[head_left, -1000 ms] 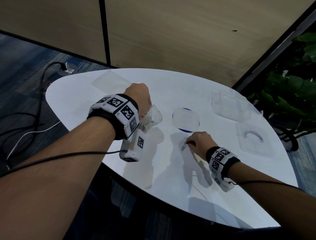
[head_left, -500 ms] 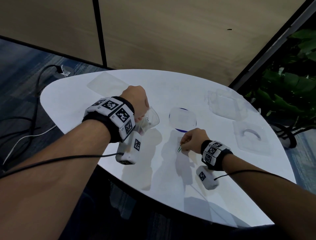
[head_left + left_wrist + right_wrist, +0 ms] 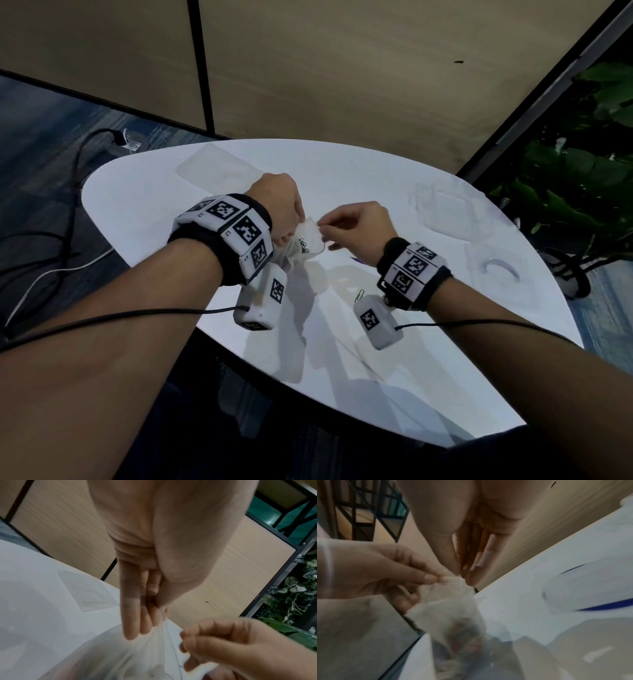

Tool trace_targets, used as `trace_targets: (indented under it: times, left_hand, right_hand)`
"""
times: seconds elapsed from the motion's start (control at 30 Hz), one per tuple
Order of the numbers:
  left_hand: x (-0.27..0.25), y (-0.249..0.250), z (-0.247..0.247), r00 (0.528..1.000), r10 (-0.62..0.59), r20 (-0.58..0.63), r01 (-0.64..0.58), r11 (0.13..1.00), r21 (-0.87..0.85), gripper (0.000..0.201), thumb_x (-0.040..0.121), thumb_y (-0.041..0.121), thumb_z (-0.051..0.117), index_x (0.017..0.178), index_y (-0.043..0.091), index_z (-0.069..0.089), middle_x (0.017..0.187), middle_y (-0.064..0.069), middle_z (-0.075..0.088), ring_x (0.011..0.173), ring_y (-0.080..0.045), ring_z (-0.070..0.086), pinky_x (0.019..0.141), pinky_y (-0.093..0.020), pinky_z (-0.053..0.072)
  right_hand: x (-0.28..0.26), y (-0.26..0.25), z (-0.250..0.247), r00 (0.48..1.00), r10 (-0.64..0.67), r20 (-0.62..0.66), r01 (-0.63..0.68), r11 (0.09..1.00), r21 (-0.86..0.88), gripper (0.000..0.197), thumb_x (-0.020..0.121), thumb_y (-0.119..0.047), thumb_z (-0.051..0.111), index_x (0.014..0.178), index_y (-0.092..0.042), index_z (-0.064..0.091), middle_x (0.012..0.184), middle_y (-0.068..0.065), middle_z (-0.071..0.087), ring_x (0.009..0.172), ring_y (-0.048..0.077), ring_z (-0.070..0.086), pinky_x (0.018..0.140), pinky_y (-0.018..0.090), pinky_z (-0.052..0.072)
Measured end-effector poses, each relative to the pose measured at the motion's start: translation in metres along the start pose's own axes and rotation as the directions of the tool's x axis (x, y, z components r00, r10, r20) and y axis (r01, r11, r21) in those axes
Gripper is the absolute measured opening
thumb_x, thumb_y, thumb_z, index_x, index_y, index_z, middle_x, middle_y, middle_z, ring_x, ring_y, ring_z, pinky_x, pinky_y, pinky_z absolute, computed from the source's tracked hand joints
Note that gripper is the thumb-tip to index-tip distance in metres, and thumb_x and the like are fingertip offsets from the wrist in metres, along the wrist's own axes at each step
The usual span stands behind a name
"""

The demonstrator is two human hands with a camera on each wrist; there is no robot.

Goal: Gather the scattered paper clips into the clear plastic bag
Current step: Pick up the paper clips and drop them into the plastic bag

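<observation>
**Thin bag held open at the lip while clips are being fed in**

The left hand (image 3: 281, 209) is pinching the upper edge of the bag (image 3: 305, 245), fingers and thumb closed on the film and holding it up above the table (image 3: 376, 171). The right hand (image 3: 356, 226) is curling its fingertips at the opposite lip of the bag's mouth; whether it is gripping the film, a clip, or both cannot be told, since the wrist views are blurred there.

The bag is looking thin, soft and crinkly, collapsing into folds under the left fingers (image 3: 135, 615). It is likely very light and slippery, so the seemingly best hold is a pinch right at the rim, one hand on each side, keeping the mouth spread. A dark tangle of clips (image 3: 303, 244) is sitting inside it, giving the bottom a little weight.

One green clip (image 3: 359, 294) is lying on the table below the bag, nearer the person, just beside the right wrist unit. It is small, stiff wire lying flat on a smooth, glossy white top, so a fingertip pinch or a slide to lift an end would probably be needed.

Right of the bag, clear lids and trays (image 3: 448, 212) are resting on the table.
</observation>
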State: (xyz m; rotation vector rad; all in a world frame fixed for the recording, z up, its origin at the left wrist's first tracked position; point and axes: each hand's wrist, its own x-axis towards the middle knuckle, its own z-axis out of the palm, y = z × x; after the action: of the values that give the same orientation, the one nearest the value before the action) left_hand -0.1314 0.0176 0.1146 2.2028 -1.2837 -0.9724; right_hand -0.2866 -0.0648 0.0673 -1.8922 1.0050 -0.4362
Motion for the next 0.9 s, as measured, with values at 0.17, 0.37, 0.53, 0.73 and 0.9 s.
trace_targets:
  times: [0.17,0.37,0.53,0.73,0.9]
  left_hand:
    - [-0.001,-0.001,-0.004,0.996,0.008,0.092,-0.006,1.0,-0.027,0.019,0.101,0.004,0.05,0.098,0.007,0.069,0.077,-0.013,0.066,0.059,-0.022,0.063,0.063,-0.029,0.061]
    - [-0.002,-0.007,0.004,0.979,0.15,0.135,-0.152,0.988,0.005,0.023,0.099,0.007,0.052,0.101,0.007,0.074,0.074,-0.007,0.069,0.058,-0.013,0.066,0.073,-0.034,0.064]
    - [0.001,-0.003,0.01,0.965,0.201,0.168,-0.212,0.976,0.045,0.021,0.099,0.012,0.056,0.101,0.012,0.076,0.078,-0.003,0.071,0.062,-0.008,0.066,0.07,-0.026,0.062]
    - [0.006,0.004,0.019,0.965,0.213,0.155,-0.221,0.975,0.035,0.019,0.099,0.012,0.057,0.1,0.014,0.076,0.071,0.0,0.07,0.06,-0.009,0.066,0.065,-0.018,0.058]
    - [0.008,0.003,0.023,0.965,0.206,0.162,-0.203,0.978,-0.037,0.021,0.1,0.009,0.054,0.101,0.01,0.075,0.074,-0.007,0.069,0.066,-0.018,0.071,0.073,-0.029,0.064]
  right_hand:
    - [-0.012,0.07,-0.027,0.941,0.161,0.297,0.071,0.765,-0.64,0.012,0.076,-0.017,0.077,0.084,-0.026,0.077,0.077,-0.011,0.067,0.065,0.005,0.061,0.067,0.013,0.046]
    - [-0.037,0.11,-0.03,0.929,0.199,0.311,0.093,0.69,-0.718,0.006,0.08,-0.029,0.071,0.082,-0.023,0.073,0.087,-0.006,0.06,0.08,0.014,0.057,0.075,0.024,0.046]
    - [-0.045,0.103,-0.028,0.87,0.256,0.422,0.133,0.702,-0.7,0.008,0.085,-0.022,0.062,0.082,-0.016,0.066,0.083,-0.004,0.063,0.074,0.017,0.061,0.07,0.029,0.053]
    - [-0.04,0.026,-0.043,0.967,0.0,0.253,0.045,0.984,-0.17,0.01,0.09,-0.018,0.065,0.087,-0.009,0.065,0.071,-0.005,0.064,0.061,0.017,0.066,0.052,0.03,0.056]
    - [-0.043,0.008,-0.022,0.964,-0.142,0.225,0.2,0.943,-0.265,0.01,0.088,-0.029,0.068,0.09,-0.02,0.07,0.081,-0.014,0.069,0.063,0.013,0.065,0.062,0.023,0.05]
